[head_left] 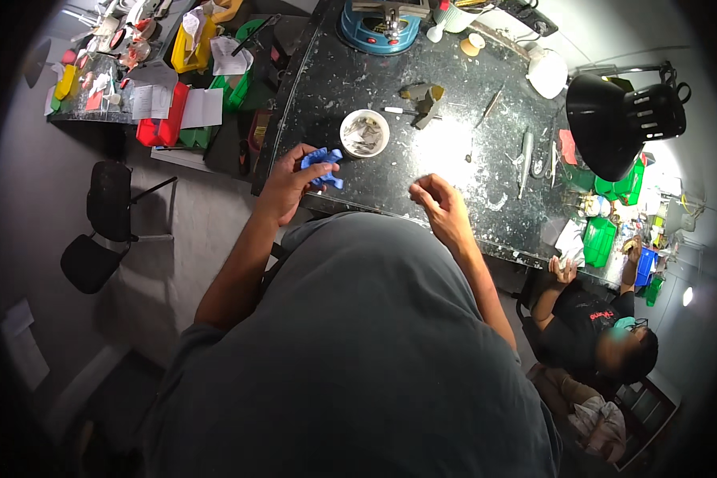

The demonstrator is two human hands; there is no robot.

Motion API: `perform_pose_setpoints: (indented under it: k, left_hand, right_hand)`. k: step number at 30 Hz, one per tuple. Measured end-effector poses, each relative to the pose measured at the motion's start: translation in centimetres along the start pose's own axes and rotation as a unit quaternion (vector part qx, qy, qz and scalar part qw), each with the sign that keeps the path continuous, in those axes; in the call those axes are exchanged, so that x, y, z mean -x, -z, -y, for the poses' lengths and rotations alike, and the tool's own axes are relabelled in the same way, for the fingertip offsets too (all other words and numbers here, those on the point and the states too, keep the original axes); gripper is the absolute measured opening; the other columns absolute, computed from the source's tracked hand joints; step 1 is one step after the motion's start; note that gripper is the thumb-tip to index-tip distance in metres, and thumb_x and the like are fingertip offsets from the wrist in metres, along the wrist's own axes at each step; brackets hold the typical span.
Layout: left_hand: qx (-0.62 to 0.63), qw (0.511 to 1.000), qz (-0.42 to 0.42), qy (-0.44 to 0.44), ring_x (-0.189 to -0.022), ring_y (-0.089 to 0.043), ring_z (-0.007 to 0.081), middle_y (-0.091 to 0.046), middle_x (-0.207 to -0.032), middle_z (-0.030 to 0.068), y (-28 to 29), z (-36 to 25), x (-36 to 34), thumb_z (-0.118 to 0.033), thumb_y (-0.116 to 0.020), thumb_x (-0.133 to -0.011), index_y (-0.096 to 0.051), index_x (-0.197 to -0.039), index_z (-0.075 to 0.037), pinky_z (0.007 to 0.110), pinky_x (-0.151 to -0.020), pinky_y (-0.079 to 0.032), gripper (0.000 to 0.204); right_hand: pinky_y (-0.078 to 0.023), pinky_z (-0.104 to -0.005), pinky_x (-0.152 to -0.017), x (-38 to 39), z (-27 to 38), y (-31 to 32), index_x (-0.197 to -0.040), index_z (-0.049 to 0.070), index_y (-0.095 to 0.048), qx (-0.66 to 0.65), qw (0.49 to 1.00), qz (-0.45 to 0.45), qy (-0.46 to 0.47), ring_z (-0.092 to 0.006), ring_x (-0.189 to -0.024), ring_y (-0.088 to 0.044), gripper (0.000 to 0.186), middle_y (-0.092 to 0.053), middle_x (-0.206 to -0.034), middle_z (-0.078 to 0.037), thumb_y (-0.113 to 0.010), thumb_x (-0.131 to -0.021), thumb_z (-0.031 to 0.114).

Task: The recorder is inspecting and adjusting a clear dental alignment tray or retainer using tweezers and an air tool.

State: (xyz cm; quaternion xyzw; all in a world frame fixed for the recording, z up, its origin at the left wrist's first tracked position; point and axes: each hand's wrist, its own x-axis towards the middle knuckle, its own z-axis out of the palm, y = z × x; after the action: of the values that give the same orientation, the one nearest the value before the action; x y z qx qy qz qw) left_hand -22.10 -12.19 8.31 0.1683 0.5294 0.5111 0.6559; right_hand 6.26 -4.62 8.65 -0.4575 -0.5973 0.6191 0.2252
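My left hand is closed around a blue, horseshoe-shaped piece that looks like a dental model, at the left front edge of the dark worktop. The thumb lies across it, and part of the piece is hidden by my fingers. Just to its right stands a white tub with greyish, flaky bits inside. My right hand hovers over the front edge of the worktop, its thumb and index finger drawn together. Whether anything small sits between those fingertips is too hard to see.
A speckled black worktop carries a blue machine, a folded brownish piece, a slim handpiece and thin tools. A black lamp hangs at right. Beyond it sit green bins and a co-worker. Left is a black chair.
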Motion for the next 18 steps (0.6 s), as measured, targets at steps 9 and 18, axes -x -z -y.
perform_pose_setpoints:
  k: [9, 18]
  left_hand:
    - [-0.160, 0.984, 0.055, -0.062, -0.085, -0.062, 0.0077, -0.066, -0.094, 0.0037, -5.9, -2.3, 2.9, -0.016, -0.069, -0.089, -0.060, -0.103, -0.002, 0.023, -0.077, -0.048, 0.022]
    - [0.157, 0.972, 0.141, 0.102, -0.103, -0.065, 0.0267, -0.063, -0.119, 0.0174, -6.0, -3.3, 3.6, -0.031, -0.036, -0.099, -0.048, -0.132, 0.005, 0.040, -0.096, -0.050, 0.050]
  right_hand:
    - [-0.050, -0.0269, -0.077, -0.8, 7.9, -2.5, -0.114, 0.003, -0.060, -0.019, 0.995, 0.088, 0.046, -0.0109, -0.083, -0.060, 0.027, -0.061, -0.089, -0.004, -0.066, -0.093, 0.018]
    - [-0.052, -0.0268, -0.081, -0.4, 6.3, -1.7, -0.107, -0.002, -0.057, -0.226, 0.968, 0.105, 0.011, -0.0122, -0.088, -0.064, 0.017, -0.066, -0.097, -0.007, -0.062, -0.093, 0.005]
